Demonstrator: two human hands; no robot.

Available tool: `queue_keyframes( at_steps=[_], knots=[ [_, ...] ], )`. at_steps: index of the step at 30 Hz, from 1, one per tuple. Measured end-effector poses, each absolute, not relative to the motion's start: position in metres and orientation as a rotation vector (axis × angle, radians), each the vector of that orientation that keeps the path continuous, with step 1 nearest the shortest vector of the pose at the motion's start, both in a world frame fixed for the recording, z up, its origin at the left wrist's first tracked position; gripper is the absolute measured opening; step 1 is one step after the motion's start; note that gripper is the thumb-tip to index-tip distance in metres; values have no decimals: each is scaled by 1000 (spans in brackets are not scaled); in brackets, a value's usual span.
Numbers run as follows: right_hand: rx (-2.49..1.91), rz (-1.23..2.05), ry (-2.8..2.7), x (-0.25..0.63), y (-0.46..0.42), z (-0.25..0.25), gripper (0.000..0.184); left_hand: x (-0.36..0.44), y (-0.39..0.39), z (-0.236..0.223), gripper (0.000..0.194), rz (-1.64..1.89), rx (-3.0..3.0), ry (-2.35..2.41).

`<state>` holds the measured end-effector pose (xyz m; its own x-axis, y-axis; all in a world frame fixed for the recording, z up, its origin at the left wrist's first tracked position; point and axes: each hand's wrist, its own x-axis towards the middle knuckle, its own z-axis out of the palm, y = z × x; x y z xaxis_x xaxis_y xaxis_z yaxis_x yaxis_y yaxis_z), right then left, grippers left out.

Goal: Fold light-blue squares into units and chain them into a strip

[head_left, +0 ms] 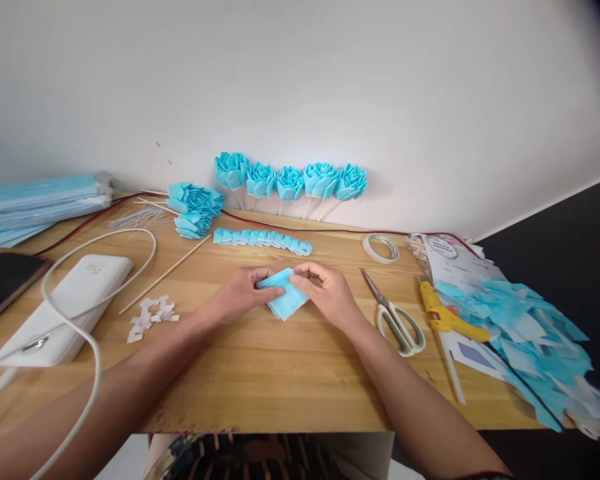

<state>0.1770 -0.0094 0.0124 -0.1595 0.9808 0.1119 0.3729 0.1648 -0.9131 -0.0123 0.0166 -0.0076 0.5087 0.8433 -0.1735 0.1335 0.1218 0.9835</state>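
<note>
Between my two hands, over the middle of the table, is a small stack of blue fabric squares point(286, 301), like pieces of face mask material. My left hand point(243, 291) pinches its left side with the thumb on top. On the upper right corner, my right hand point(326, 291) grips the same stack between thumb and fingers. Just behind the hands lies a row of folded blue petals point(263, 240). Scissors point(395, 317) with pale handles rest to the right of my right hand. A thin wooden stick point(165, 275) lies to the left.
Blue fabric flowers point(290, 183) on sticks lean against the wall; more flowers point(195, 208) lie left of them. A tape roll point(380, 248), a yellow glue gun point(437, 310) and blue scraps point(530, 340) are right. Left are paper bits point(150, 317), a white power bank point(70, 313), a phone point(7, 283) and masks point(45, 203).
</note>
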Motion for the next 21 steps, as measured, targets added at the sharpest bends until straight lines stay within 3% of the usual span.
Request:
queue_keyframes(
  at_steps=[5, 13, 21],
  knots=[
    [-1251, 899, -1660, 183, -10, 16, 26, -12, 17, -7, 27, 702, 1343, 952],
    [-1246, 424, -1882, 177, -11, 13, 5, -11, 15, -5, 27, 749, 1297, 944],
    [-1277, 540, -1760, 179, -9, 9, 7, -11, 14, -1, 30, 772, 1200, 859]
  ],
)
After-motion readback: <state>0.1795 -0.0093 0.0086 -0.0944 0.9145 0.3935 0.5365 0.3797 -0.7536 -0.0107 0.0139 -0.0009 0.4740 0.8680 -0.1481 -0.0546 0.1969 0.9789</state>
